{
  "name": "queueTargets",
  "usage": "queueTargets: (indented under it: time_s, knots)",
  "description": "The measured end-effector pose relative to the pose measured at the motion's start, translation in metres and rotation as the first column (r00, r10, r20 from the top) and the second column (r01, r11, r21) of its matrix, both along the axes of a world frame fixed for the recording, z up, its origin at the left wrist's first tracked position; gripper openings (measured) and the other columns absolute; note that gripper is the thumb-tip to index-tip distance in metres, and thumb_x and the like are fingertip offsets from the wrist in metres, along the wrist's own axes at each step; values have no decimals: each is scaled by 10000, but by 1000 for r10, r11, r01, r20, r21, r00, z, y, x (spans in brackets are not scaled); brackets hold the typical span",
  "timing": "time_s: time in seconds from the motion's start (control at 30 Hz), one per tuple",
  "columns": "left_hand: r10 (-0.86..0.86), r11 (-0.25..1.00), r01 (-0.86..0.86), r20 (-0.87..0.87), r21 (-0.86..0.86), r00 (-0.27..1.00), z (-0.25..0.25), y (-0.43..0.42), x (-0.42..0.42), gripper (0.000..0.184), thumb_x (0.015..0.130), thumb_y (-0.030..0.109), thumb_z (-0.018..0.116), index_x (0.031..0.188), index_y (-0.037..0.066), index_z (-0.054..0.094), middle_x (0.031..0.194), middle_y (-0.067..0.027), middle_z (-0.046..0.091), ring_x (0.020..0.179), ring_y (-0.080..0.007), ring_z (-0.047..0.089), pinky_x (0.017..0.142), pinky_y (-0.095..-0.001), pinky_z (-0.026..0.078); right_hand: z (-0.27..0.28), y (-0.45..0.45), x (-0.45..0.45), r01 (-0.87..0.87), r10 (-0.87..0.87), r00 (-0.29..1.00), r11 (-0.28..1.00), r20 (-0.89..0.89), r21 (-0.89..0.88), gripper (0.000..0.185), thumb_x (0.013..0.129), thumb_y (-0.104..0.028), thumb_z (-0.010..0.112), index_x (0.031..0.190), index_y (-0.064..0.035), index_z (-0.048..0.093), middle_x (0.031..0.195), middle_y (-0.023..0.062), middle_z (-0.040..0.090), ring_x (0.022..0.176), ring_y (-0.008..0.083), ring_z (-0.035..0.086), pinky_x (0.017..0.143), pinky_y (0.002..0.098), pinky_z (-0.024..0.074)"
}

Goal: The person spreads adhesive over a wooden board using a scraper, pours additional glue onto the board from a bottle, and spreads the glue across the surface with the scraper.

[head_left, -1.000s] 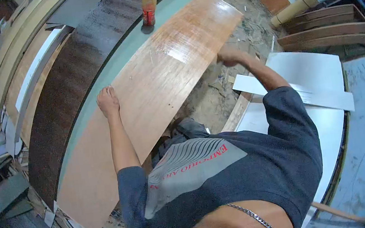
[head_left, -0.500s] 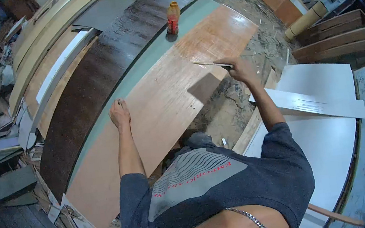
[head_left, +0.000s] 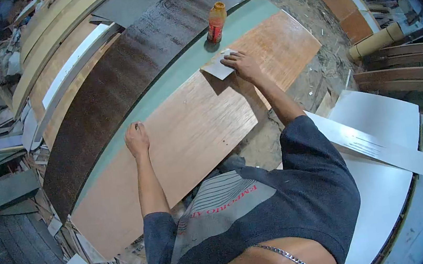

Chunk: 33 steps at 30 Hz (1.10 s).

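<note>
Our right hand [head_left: 244, 66] grasps a pale flat piece [head_left: 217, 66], presumably for control, while our left hand [head_left: 137, 139], its grip indeterminable, apparently steadies the wooden panel [head_left: 185, 135].

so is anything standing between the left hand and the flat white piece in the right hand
Nothing visible stands between the left hand and the flat white piece in the right hand. The bottle stands on the green strip beyond the piece, off that path.
</note>
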<state>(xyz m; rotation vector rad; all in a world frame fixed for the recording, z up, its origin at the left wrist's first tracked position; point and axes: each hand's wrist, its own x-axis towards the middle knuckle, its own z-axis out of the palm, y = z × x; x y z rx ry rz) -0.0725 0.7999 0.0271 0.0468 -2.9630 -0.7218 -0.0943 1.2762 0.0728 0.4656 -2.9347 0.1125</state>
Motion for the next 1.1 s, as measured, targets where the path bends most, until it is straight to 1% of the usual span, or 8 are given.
queueTargets:
  time_s: [0.3,0.37,0.5,0.63,0.73,0.9,1.0,1.1]
  knots:
    - [9,999,-7,-52,33,999,-5,-1,-2,278,950,280,559,999,36,682,1018,-155,680,1000,-347,617,899,-453,459,-1,-25,29,-48,49,998,999,30,-19,482,761,-136,669,1240,-171,641,1274,44,638,1213,244,578,1061,406,415]
    - [14,999,-11,-54,47,998,-6,0,-4,276,948,276,562,987,29,678,999,-157,679,981,-347,621,888,-452,462,-1,-39,61,-60,60,987,998,147,-5,475,767,-127,661,1241,-161,638,1275,52,636,1219,244,575,1082,425,405]
    - [15,999,-12,-75,33,997,-3,1,-3,260,939,261,572,955,21,669,953,-163,677,932,-346,628,855,-449,469,35,-65,90,-323,335,935,940,115,-114,329,802,-117,629,1123,-165,686,1155,45,674,1104,261,631,945,411,491]
    - [6,999,-1,-104,52,995,-3,2,-1,251,937,255,573,947,23,669,935,-168,676,918,-348,631,835,-449,476,29,-41,43,1,1,1000,976,10,-219,342,757,-34,632,1060,-147,742,1051,78,726,984,294,679,861,399,542]
    - [9,999,-5,-107,42,994,-4,-1,-2,251,940,254,570,940,25,672,935,-165,679,920,-348,632,832,-451,483,20,-18,-4,342,-303,930,921,206,-188,311,801,-134,631,1095,-133,734,1064,154,713,998,328,684,867,425,526]
    - [-4,999,8,-103,34,995,-6,-2,-4,249,941,253,575,937,27,678,942,-158,684,941,-343,632,865,-437,484,23,-6,-38,299,-289,948,952,131,-60,240,869,-219,560,992,-137,749,937,177,714,890,345,700,738,451,546]
    - [20,999,-16,-104,46,994,-5,0,-4,242,940,250,579,945,31,683,948,-156,687,950,-338,632,871,-437,481,23,-6,-50,318,-289,928,943,236,-94,312,802,-278,649,1048,-112,745,941,205,716,881,367,704,752,462,544]
    - [5,1000,-4,-55,16,998,0,-1,-1,250,942,259,579,947,34,687,958,-150,689,955,-333,635,871,-439,481,27,-14,-56,151,-192,927,977,323,148,248,785,-249,670,971,-113,764,885,186,722,857,354,708,718,455,545]
